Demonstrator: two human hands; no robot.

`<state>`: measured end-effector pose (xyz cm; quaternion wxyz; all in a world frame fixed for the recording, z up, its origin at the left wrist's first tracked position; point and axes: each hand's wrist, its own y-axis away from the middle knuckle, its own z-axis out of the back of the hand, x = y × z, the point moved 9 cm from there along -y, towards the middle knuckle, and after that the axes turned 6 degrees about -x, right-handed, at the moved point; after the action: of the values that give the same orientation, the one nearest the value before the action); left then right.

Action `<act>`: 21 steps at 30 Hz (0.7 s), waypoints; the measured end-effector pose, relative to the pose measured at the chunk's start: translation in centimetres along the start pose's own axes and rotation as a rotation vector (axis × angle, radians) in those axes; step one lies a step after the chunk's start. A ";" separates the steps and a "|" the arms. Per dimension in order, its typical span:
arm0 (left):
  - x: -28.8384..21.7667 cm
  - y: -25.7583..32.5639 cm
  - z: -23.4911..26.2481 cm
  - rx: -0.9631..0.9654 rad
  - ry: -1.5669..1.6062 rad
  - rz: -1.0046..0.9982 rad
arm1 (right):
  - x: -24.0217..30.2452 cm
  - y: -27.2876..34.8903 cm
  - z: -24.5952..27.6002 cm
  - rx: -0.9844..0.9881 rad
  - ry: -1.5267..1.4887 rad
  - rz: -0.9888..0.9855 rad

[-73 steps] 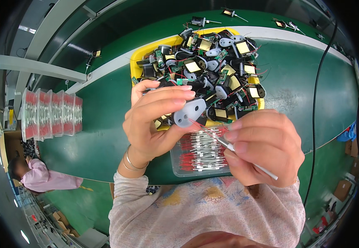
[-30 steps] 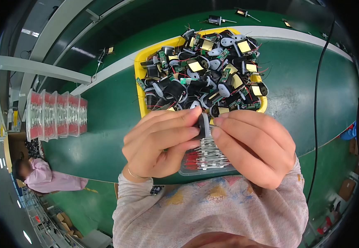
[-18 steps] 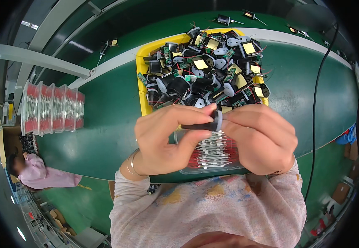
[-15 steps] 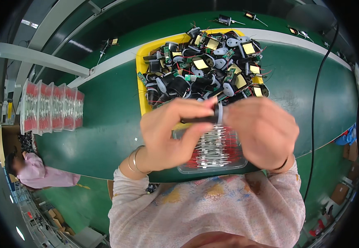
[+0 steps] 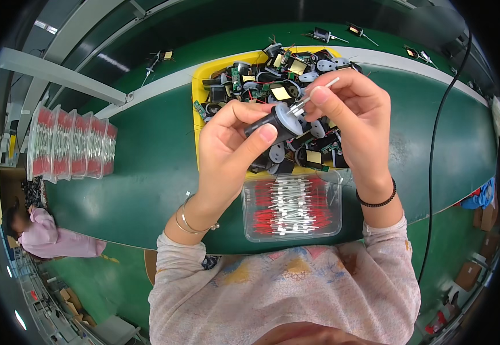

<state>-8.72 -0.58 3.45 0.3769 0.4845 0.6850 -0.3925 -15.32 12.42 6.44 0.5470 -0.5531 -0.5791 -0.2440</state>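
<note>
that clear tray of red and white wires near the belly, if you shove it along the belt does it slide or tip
The clear tray looks shallow and flat-bottomed, so it would probably slide on the smooth green belt rather than tip. It seems thin plastic, likely light and a little flexible. The red and white wires lie loose and heaped, so a sharp shove might shift or spill some.

Your left hand (image 5: 227, 149) holds a black plastic housing (image 5: 273, 123) with a smooth, matt grey end cap. The thin white lead (image 5: 319, 92) in your right hand (image 5: 356, 115) looks plastic-sleeved. The clear plastic tray (image 5: 292, 208) is glossy, the yellow bin (image 5: 197, 95) smooth plastic, the green surface (image 5: 146, 161) a faintly shiny mat.
</note>
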 end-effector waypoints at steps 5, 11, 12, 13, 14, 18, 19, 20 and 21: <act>0.3 -3.4 0.7 0.006 -0.076 0.014 | 0.4 -0.8 1.8 -0.081 0.043 0.060; 5.1 -19.1 9.3 -0.032 -0.775 0.173 | 5.6 -0.6 6.7 -0.323 0.180 0.355; 6.6 -20.6 11.3 -0.065 -0.836 0.241 | 5.6 -0.6 6.9 -0.301 0.180 0.347; 7.6 -21.7 12.6 -0.116 -0.859 0.262 | 5.6 -0.5 7.1 -0.290 0.185 0.342; 8.4 -22.3 13.5 -0.166 -0.884 0.284 | 5.5 -0.4 7.2 -0.280 0.189 0.336; 4.9 -22.0 9.2 0.038 -1.423 -0.498 | 5.6 -0.5 7.2 -0.189 0.145 0.356; 4.4 -21.0 7.2 0.148 -1.278 -0.493 | 5.4 -0.4 7.1 -0.176 0.185 0.338; 4.1 -19.3 4.9 0.306 -1.333 -0.534 | 5.3 -0.3 6.8 -0.158 0.223 0.320; 4.3 -17.8 1.9 0.489 -1.359 -0.583 | 5.8 -0.1 6.8 -0.165 0.262 0.324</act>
<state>-26.55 -4.69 1.86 0.4779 0.0073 0.2973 -0.8265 -16.65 20.63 9.78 0.6026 -0.6454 -0.3846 -0.2690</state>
